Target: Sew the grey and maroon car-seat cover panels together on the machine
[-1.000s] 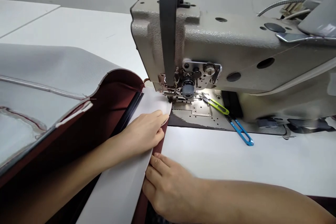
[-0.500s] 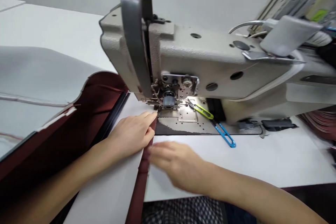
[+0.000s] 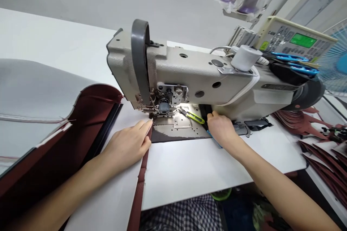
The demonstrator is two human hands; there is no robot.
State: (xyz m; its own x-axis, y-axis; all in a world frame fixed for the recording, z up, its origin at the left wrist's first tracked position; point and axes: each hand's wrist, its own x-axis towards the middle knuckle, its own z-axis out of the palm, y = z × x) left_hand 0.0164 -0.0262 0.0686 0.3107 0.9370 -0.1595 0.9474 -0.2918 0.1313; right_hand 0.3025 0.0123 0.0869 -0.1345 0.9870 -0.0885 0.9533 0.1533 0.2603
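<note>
My left hand point(image 3: 129, 140) lies on a long maroon piece with a white backing point(image 3: 108, 195), gripping its folded maroon edge just in front of the sewing machine's needle area. That edge runs from the presser foot down toward my lap. My right hand point(image 3: 221, 128) is at the base of the machine arm, its fingers curled in and partly hidden. Right beside it are thread snips point(image 3: 195, 117) with a yellow-green and blue body, lying on the metal bed plate point(image 3: 173, 135). The hand covers part of their blue end. What its fingertips hold, if anything, cannot be made out.
The sewing machine point(image 3: 179, 68) spans the middle of the white table point(image 3: 184, 173). More maroon and grey material point(image 3: 40, 83) is heaped at left. Stacked maroon pieces point(image 3: 325, 166) lie at right, near a control box point(image 3: 298, 39) and a blue fan point(image 3: 338, 65).
My right hand has moved from beside the folded edge, rightward and forward to the snips at the machine arm. My left hand stays on the material. The view has shifted to show more at right.
</note>
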